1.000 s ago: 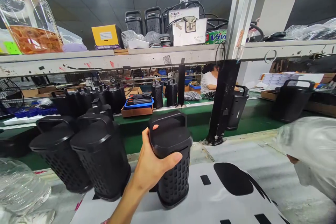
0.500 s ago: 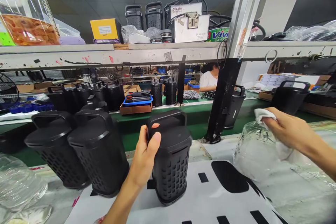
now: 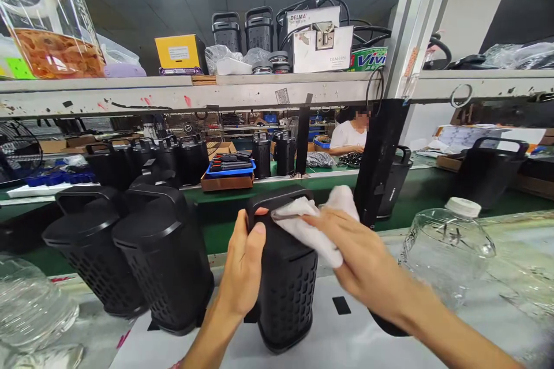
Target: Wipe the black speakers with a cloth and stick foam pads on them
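A black speaker-like case with a top handle and a dimpled front [image 3: 288, 294] stands upright on the white sheet [image 3: 329, 340]. My left hand [image 3: 244, 259] grips the left side of its handle, thumb toward me. In my right hand [image 3: 363, 259] is a white cloth [image 3: 309, 225], pressed on the case's top by the handle. Part of the top is hidden under the cloth. Left of my left hand stand two like cases, a nearer one [image 3: 160, 265] and another [image 3: 95, 259] beside it.
A clear plastic bottle with a white cap [image 3: 450, 242] stands at the right; another clear bottle [image 3: 32, 300] lies at the left. Behind runs a green conveyor belt [image 3: 229, 225] beside a black-wrapped post [image 3: 381, 167]. A shelf [image 3: 242, 92] crosses above. A co-worker [image 3: 348, 135] sits beyond.
My right hand has moved left from beside the clear bottle, bringing the white cloth onto the case's top. My left hand keeps its hold on the handle.
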A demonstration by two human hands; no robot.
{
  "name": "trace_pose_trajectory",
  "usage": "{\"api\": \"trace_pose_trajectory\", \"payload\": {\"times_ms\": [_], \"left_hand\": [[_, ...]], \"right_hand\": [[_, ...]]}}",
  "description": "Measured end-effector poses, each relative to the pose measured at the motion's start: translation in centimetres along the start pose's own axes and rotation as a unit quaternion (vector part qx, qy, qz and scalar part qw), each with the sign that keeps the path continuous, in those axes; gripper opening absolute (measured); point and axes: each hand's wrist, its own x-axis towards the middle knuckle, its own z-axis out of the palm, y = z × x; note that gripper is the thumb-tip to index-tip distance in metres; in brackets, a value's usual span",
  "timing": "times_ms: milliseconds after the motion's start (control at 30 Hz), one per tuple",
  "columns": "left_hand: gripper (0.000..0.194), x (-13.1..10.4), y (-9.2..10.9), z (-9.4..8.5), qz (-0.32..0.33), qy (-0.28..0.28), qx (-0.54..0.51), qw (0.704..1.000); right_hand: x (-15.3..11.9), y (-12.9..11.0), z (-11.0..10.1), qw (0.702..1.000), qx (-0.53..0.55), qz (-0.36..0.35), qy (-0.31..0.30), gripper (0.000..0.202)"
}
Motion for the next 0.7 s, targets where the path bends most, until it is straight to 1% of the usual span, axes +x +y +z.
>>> {"api": "trace_pose_trajectory", "payload": {"times_ms": [33,100,167,233,300,400,500,567,600,633,667,700], "left_hand": [[0.037,0.0,-0.1,0.0,-0.003,-0.009,-0.004,1.0],[0.036,-0.1,-0.1,-0.1,-0.001,-0.019,-0.004,1.0],[0.036,-0.1,-0.1,-0.1,0.001,-0.019,0.003,1.0],[0.036,-0.1,-0.1,-0.2,-0.002,-0.02,0.005,1.0],[0.036,-0.1,-0.1,-0.3,0.002,-0.022,0.008,1.0],[0.036,-0.1,-0.1,-0.2,0.026,-0.028,0.016,0.999],[0.037,-0.2,0.1,0.1,0.035,-0.024,-0.006,0.999],[0.035,-0.4,0.3,0.2,0.038,-0.019,-0.011,0.999],[0.034,-0.4,0.4,0.2,0.036,-0.017,-0.007,0.999],[0.033,-0.4,0.5,0.1,0.033,-0.013,-0.001,0.999],[0.033,-0.4,0.6,0.1,0.029,-0.011,0.003,1.0],[0.032,-0.4,0.7,0.1,0.025,-0.01,0.007,1.0]], "right_hand": [[0.0,0.1,-0.1,1.0,0.006,-0.009,0.0,0.059],[0.1,0.3,-0.4,1.0,0.002,-0.014,0.012,0.053],[0.2,0.4,-0.5,0.999,-0.028,-0.001,0.03,0.043],[0.3,0.5,-0.5,0.998,-0.05,0.016,0.031,0.039],[0.3,0.5,-0.4,0.998,-0.043,0.015,0.032,0.038],[0.1,0.4,-0.2,0.998,-0.042,0.018,0.047,0.038],[-0.2,0.6,-0.5,0.999,-0.006,0.009,0.038,0.042],[-0.6,1.3,-1.2,0.999,0.011,0.025,0.046,0.033],[-0.8,1.9,-1.7,0.997,0.021,0.062,0.047,0.026],[-1.0,2.6,-2.2,0.991,0.037,0.123,0.043,0.019],[-1.3,3.4,-2.8,0.976,0.06,0.207,0.032,0.018],[-1.5,4.1,-3.4,0.949,0.09,0.301,0.019,0.022]]}}
